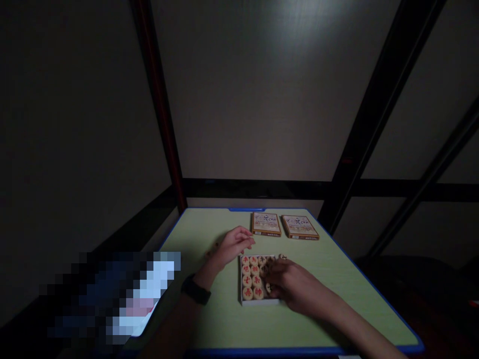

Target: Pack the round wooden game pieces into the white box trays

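A shallow white box [260, 302] on the table holds rows of round wooden xiangqi pieces. Those on its left, such as one red-lettered piece [247, 293], face up; dark-lettered ones [262, 260] sit further right. My right hand [294, 284] reaches over the box's right side, its bent fingers closed around a piece [269, 288] that they partly cover. One loose piece [283, 257] lies just beyond that hand. Past the box's upper left corner, my left hand [235, 244] hovers with loosely curved, parted fingers and nothing visible in them. Small dark-marked pieces seem partly hidden behind it.
Two flat printed boxes [266, 224] [300, 227] lie at the far side of the green table [318, 329], which has a blue edge. A pixelated bright screen-like object [145, 299] is at the left edge. Dark panelled walls stand behind.
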`<state>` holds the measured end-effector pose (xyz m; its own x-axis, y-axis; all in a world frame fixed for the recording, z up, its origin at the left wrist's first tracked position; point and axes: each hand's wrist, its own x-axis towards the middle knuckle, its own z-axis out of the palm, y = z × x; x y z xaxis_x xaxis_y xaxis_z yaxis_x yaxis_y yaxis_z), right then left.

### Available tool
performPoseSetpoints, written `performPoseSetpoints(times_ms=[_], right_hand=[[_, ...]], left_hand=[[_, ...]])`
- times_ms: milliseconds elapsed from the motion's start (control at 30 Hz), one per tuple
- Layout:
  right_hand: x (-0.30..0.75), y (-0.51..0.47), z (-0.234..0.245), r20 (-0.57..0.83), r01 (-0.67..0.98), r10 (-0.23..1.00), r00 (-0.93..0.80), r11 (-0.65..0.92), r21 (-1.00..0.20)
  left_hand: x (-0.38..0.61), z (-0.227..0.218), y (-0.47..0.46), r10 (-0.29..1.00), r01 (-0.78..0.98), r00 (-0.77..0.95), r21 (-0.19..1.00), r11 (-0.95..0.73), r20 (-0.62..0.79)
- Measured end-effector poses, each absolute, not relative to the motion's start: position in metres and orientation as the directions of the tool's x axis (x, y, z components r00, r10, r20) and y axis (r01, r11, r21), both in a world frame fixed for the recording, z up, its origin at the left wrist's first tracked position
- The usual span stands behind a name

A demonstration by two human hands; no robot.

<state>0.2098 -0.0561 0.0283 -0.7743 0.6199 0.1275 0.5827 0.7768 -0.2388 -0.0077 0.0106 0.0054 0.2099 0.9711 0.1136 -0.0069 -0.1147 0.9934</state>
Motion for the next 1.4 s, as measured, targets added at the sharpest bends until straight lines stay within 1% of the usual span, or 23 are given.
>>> performPoseSetpoints(times_ms=[133, 333, 567, 867, 967, 1067, 1167, 1233, 1267, 1333, 1400], right_hand=[[0.205, -0.055, 0.028, 0.081, 0.596, 0.621, -0.78, 0.775, -0.21], [0.203, -0.058, 0.029, 0.077, 0.638, 0.656, -0.751, 0.75, -0.172], [0.202, -0.056, 0.022, 0.09, 0.712, 0.735, -0.672, 0.674, -0.197], [0.199, -0.056, 0.02, 0.113, 0.713, 0.741, -0.662, 0.669, -0.211], [0.198, -0.056, 0.021, 0.126, 0.694, 0.731, -0.671, 0.679, -0.238], [0.207, -0.052, 0.028, 0.137, 0.669, 0.727, -0.673, 0.677, -0.307], [0.23, -0.04, 0.042, 0.187, 0.698, 0.788, -0.587, 0.609, -0.376], [0.249, -0.03, 0.05, 0.209, 0.729, 0.819, -0.534, 0.571, -0.377], [0.257, -0.026, 0.051, 0.192, 0.75, 0.827, -0.529, 0.561, -0.352], [0.269, -0.02, 0.05, 0.1, 0.789, 0.842, -0.531, 0.534, -0.305], [0.273, -0.018, 0.043, 0.031, 0.802, 0.841, -0.54, 0.526, -0.283]], left_hand=[[-0.008, 0.005, 0.011, 0.969, -0.001, 0.22, 0.993, -0.117, 0.115], [-0.01, 0.007, 0.009, 0.967, 0.015, 0.231, 0.993, -0.117, 0.11], [-0.009, 0.003, 0.012, 0.964, 0.021, 0.241, 0.992, -0.122, 0.113], [-0.008, 0.003, 0.011, 0.961, 0.025, 0.255, 0.992, -0.121, 0.11], [-0.008, 0.004, 0.011, 0.961, 0.025, 0.252, 0.992, -0.123, 0.113], [-0.009, 0.006, 0.01, 0.967, 0.024, 0.23, 0.993, -0.119, 0.111], [-0.01, 0.009, 0.01, 0.974, 0.027, 0.193, 0.991, -0.128, 0.121], [-0.011, 0.01, 0.011, 0.98, 0.037, 0.148, 0.989, -0.141, 0.134], [-0.011, 0.01, 0.012, 0.983, 0.042, 0.119, 0.988, -0.149, 0.143], [-0.014, 0.011, 0.014, 0.984, 0.049, 0.051, 0.984, -0.172, 0.17], [-0.017, 0.01, 0.018, 0.979, 0.064, -0.012, 0.978, -0.2, 0.201]])
